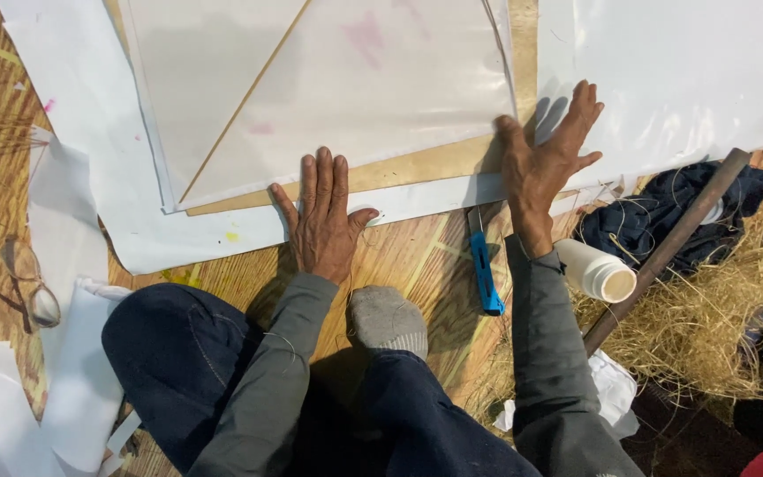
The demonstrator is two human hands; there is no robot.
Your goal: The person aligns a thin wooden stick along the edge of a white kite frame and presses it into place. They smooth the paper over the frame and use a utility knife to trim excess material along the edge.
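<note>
My left hand (322,218) lies flat, fingers together, pressing the lower edge of a translucent white sheet (346,88) stretched over a thin wooden stick (240,106). My right hand (547,163) is spread open, palm down, at the sheet's right corner, on the tan board (434,163) beneath it. Neither hand holds anything. A blue utility knife (485,269) lies on the floor between my forearms, just left of my right wrist.
A white plastic bottle (600,272) lies on its side by my right sleeve. A long brown rod (664,252) crosses a dark cloth (655,216) and dry straw (708,327). Eyeglasses (33,287) rest at left among white paper sheets (72,106).
</note>
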